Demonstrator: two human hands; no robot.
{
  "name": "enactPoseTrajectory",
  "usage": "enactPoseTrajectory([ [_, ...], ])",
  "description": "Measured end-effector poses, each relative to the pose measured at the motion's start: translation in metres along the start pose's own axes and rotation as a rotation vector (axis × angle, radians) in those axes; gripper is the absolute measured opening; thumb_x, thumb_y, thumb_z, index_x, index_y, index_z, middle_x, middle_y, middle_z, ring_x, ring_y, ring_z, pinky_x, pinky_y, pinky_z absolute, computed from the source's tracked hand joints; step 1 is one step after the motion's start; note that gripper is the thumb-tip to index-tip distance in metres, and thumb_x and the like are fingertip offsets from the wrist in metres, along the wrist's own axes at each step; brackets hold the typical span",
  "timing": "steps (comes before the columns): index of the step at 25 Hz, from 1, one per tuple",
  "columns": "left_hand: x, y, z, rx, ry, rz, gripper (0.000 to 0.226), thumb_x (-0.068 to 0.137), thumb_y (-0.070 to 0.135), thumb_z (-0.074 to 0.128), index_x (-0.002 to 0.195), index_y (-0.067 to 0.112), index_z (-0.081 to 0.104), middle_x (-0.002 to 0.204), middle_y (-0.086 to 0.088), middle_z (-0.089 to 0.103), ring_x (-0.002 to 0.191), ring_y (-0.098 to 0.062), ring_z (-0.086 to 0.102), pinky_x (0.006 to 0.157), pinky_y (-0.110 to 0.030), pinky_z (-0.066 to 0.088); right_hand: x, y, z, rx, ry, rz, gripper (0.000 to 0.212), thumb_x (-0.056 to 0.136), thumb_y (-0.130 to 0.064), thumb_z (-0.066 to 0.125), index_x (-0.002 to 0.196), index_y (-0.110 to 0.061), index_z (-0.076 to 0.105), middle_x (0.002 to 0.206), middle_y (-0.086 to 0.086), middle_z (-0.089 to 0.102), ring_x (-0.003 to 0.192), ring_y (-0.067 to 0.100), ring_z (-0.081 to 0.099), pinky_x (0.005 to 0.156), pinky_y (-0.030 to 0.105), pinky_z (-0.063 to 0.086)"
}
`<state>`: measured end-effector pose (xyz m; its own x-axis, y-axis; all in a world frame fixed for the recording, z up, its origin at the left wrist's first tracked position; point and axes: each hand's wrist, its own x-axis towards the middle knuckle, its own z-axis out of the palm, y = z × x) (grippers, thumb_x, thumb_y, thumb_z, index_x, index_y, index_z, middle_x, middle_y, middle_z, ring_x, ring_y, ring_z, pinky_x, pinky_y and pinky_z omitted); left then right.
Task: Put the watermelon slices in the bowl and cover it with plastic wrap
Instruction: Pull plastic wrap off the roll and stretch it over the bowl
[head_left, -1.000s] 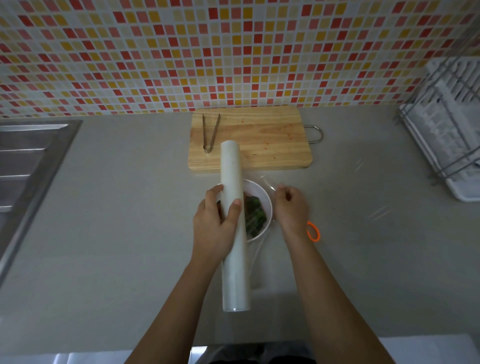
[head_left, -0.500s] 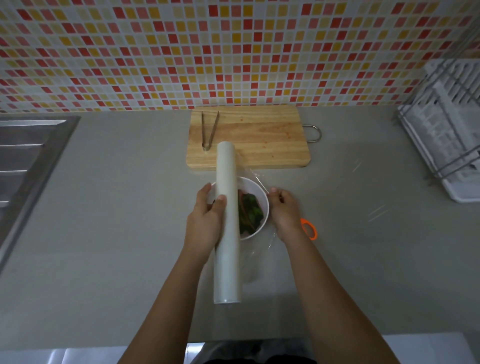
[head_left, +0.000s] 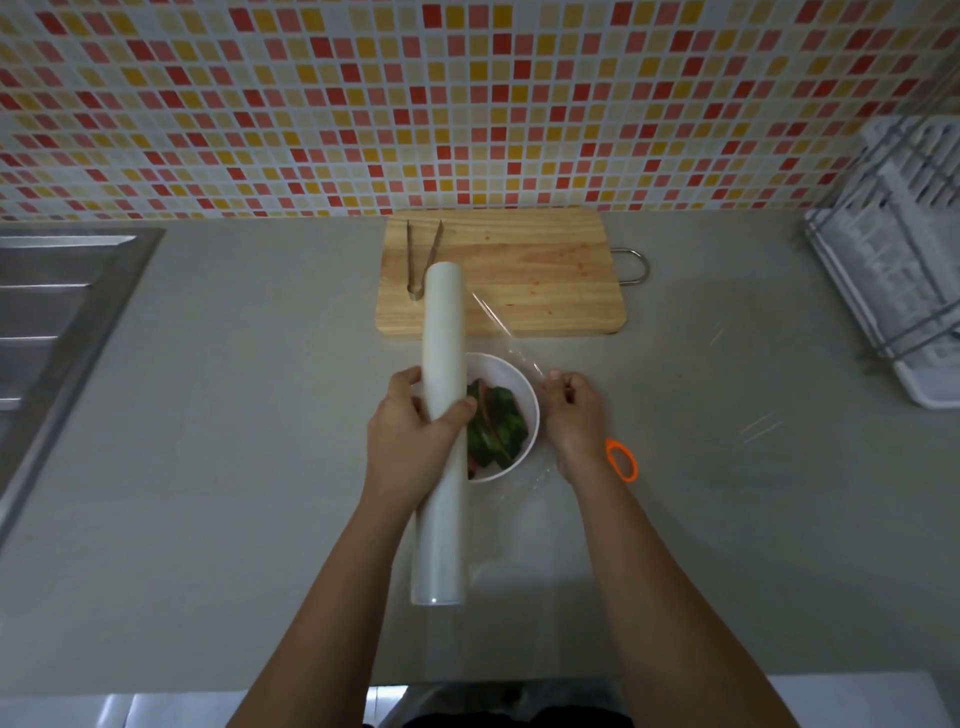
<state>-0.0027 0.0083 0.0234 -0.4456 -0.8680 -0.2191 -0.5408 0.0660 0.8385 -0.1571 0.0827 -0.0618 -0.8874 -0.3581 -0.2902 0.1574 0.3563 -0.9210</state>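
The left hand (head_left: 415, 431) clasped the plastic wrap roll (head_left: 441, 431); the right hand (head_left: 574, 421) pinched the drawn film's (head_left: 506, 332) edge. Between both grips, beneath the film, sat the bowl (head_left: 524, 395) holding watermelon slices (head_left: 493, 426).

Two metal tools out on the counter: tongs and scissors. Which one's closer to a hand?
The scissors: their orange handle pokes out right beside the right hand. The tongs lie away on the cutting board.
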Motion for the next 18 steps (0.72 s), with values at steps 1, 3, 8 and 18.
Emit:
enactPoseTrajectory([
  [1,0.001,-0.001,-0.003,-0.037,0.007,-0.025,0.054,0.079,0.039,0.067,0.127,0.025,0.049,0.110,-0.002,0.063,0.090,-0.018,0.061,0.081,-0.037,0.052,0.002,-0.001,-0.001,-0.013,0.007,-0.007,0.026,0.093,-0.035,0.046,0.082,-0.015,0.059,0.072,-0.002,0.059,0.071,0.016,0.055,0.066,0.030,0.042],
  [3,0.003,-0.004,-0.010,-0.133,-0.006,-0.094,0.052,0.084,0.039,0.058,0.134,0.028,0.047,0.116,0.003,0.059,0.092,-0.017,0.058,0.081,-0.037,0.049,0.004,-0.002,-0.002,-0.049,0.010,-0.032,0.026,0.093,-0.035,0.046,0.084,-0.015,0.060,0.073,-0.002,0.059,0.072,0.015,0.054,0.065,0.028,0.038],
  [8,0.007,-0.003,-0.022,-0.142,-0.084,-0.100,0.056,0.083,0.053,0.051,0.132,0.047,0.024,0.103,-0.001,0.059,0.081,-0.010,0.058,0.059,-0.027,0.043,0.005,-0.003,-0.001,-0.072,-0.001,-0.048,0.026,0.094,-0.035,0.045,0.082,-0.015,0.058,0.070,-0.004,0.056,0.070,0.016,0.053,0.061,0.028,0.037],
  [18,0.021,-0.020,-0.047,-0.214,-0.077,-0.168,0.039,0.077,0.049,0.049,0.098,0.019,0.060,0.090,-0.008,0.070,0.082,-0.028,0.068,0.078,-0.054,0.056,0.007,-0.002,-0.002,-0.091,0.009,-0.071,0.027,0.094,-0.035,0.044,0.088,-0.014,0.060,0.078,-0.002,0.059,0.076,0.016,0.054,0.067,0.028,0.037],
])
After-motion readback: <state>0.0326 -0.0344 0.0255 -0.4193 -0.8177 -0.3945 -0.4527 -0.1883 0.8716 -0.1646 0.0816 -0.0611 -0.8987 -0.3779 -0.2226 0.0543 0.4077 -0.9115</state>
